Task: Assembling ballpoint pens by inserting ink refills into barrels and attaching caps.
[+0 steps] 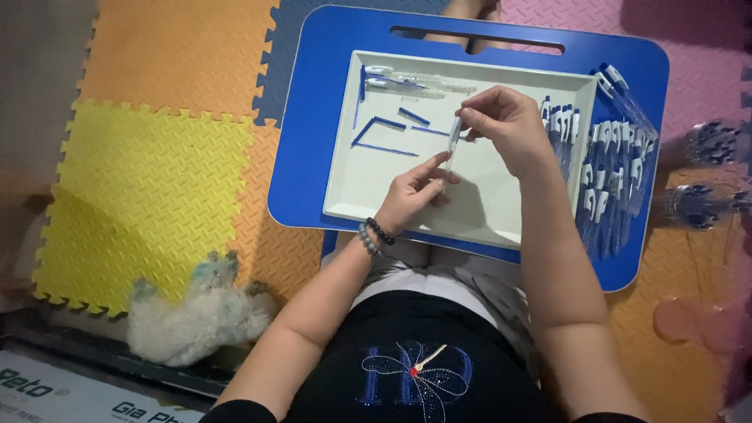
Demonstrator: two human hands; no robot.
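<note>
My left hand and my right hand hold one clear pen barrel between them above a white tray. The left fingers pinch its lower end, the right fingers grip its upper end. The tray rests on a blue lap table. On the tray's far left lie several thin blue ink refills and a few clear pen barrels. Beaded bracelets circle my left wrist.
Rows of finished blue-and-white pens lie along the tray's right edge and on the lap table. Clear bundles of pen parts sit further right on the floor. A small white fluffy dog lies on the coloured foam mats at left.
</note>
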